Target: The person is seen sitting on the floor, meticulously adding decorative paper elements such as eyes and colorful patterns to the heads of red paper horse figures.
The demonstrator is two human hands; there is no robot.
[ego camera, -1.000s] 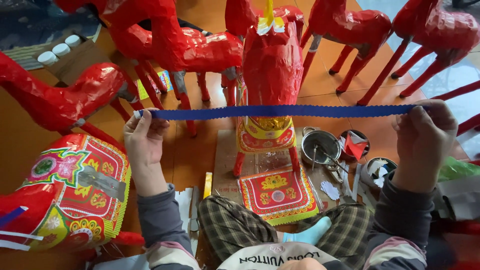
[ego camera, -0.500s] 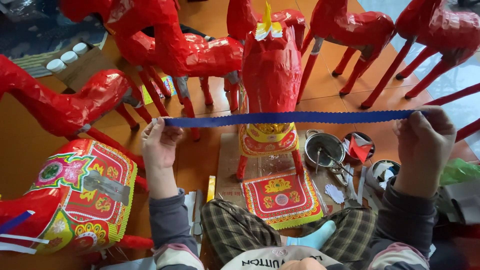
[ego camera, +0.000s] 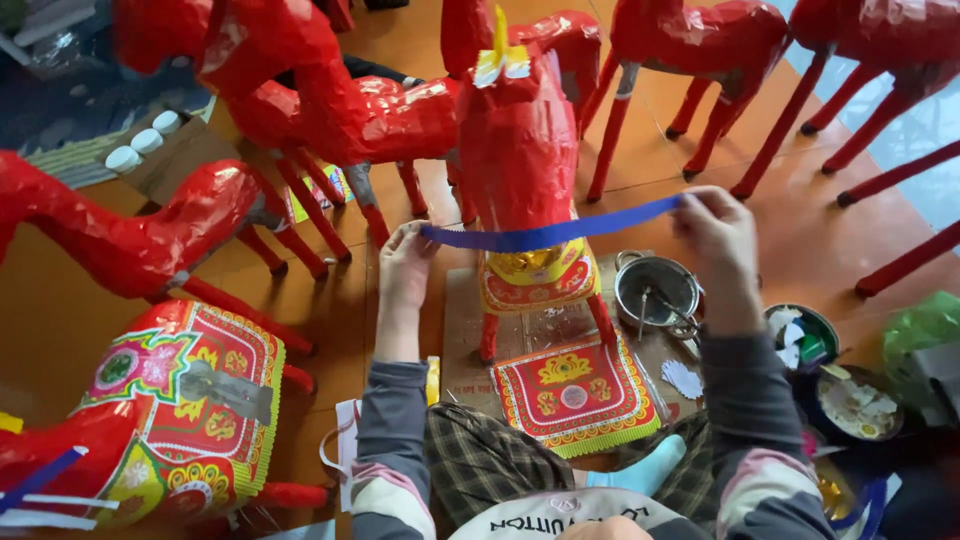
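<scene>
The picture is bright with soft daylight. White shine spots sit on the glossy red paper horse (ego camera: 340,105). Shadows on the orange floor (ego camera: 60,330) are faint. The edges bend and stretch a little. The hands look slightly blurry.

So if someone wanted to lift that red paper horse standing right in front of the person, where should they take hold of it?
Probably by the body of the red paper horse, one hand on each flank, coming in from the sides. Its legs look thin and stick-like, the blue strip crosses its front, and the glossy skin looks easily dented, so a broad, gentle hold on the widest part seems safest.
</scene>
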